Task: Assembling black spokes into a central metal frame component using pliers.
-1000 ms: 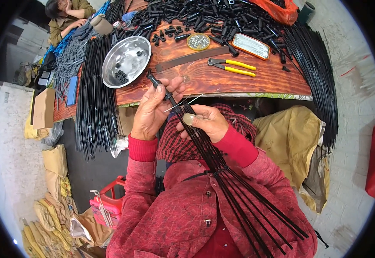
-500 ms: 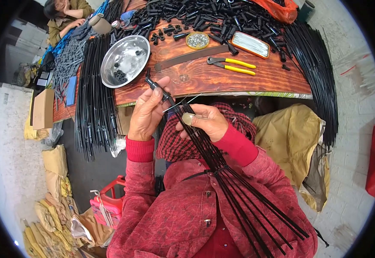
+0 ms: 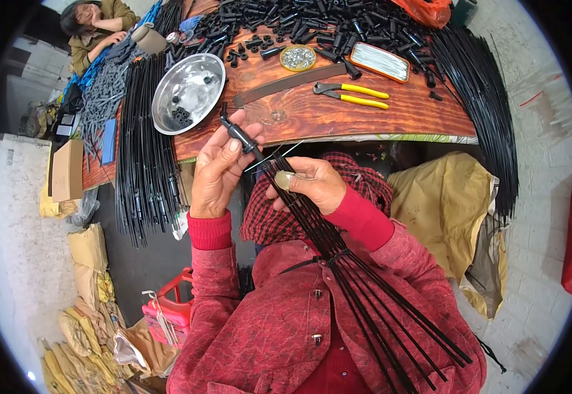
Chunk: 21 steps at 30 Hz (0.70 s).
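Observation:
My left hand (image 3: 212, 176) holds a black tubular fitting (image 3: 239, 135) with a bent tip, the thumb lying along it and the fingers behind. Below the fitting a black shaft runs into a bundle of thin black rods (image 3: 322, 236). Around the rods' upper end my right hand (image 3: 320, 187) is closed, with a pale yellowish pad (image 3: 284, 180) at its thumb. A thin pale wire (image 3: 291, 150) crosses the top of the bundle between both hands. Further down, a joint gathers the rods, and their lower ends fan out over my red jacket (image 3: 279, 302).
On the wooden table (image 3: 286, 125) are a steel bowl (image 3: 200, 98), yellow-handled pincers (image 3: 358, 95), a flat dark bar (image 3: 286, 85), a tin (image 3: 379, 62) of thin wires and a heap of black fittings (image 3: 325, 26). Rod bundles (image 3: 145, 144) hang over the edge. A person (image 3: 99, 29) sits far left.
My left hand's fingers have loosened and spread a little behind the fitting. The right hand keeps its grip on the rods. The view has shifted slightly.

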Tool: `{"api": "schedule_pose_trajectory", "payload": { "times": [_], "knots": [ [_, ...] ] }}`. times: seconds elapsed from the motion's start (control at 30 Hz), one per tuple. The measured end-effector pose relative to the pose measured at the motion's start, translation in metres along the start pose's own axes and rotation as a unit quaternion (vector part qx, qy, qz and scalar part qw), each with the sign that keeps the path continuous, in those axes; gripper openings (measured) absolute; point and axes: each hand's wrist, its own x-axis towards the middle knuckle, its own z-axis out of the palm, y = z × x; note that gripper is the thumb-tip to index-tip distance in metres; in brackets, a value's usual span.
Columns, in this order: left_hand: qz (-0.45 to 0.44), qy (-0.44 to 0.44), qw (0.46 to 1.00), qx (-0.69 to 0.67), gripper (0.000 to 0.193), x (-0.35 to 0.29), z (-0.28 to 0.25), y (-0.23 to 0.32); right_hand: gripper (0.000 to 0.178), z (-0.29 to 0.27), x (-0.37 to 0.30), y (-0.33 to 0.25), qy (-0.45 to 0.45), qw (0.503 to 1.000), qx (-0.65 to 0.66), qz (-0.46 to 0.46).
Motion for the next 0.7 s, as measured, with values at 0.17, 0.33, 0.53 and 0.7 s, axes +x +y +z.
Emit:
{"api": "schedule_pose_trajectory", "payload": {
  "times": [0.17, 0.33, 0.53, 0.7],
  "knots": [
    [0.005, 0.012, 1.000, 0.014, 0.056, -0.0026, 0.0029, -0.0010, 0.033, 0.0009, -0.0009, 0.0000, 0.001, 1.000, 0.000, -0.001],
    [0.003, 0.026, 0.999, 0.023, 0.054, -0.0029, -0.0022, -0.0021, 0.034, 0.0009, -0.0004, 0.0005, -0.005, 1.000, 0.001, 0.001],
    [0.009, -0.003, 1.000, 0.028, 0.055, -0.0015, -0.0051, -0.0004, 0.033, 0.0009, 0.0008, 0.0028, -0.005, 1.000, 0.005, 0.005],
    [0.026, -0.013, 0.998, 0.053, 0.057, -0.0033, -0.0007, 0.0006, 0.030, 0.0002, 0.0015, 0.0035, -0.005, 1.000, 0.009, 0.005]
  ]
}}
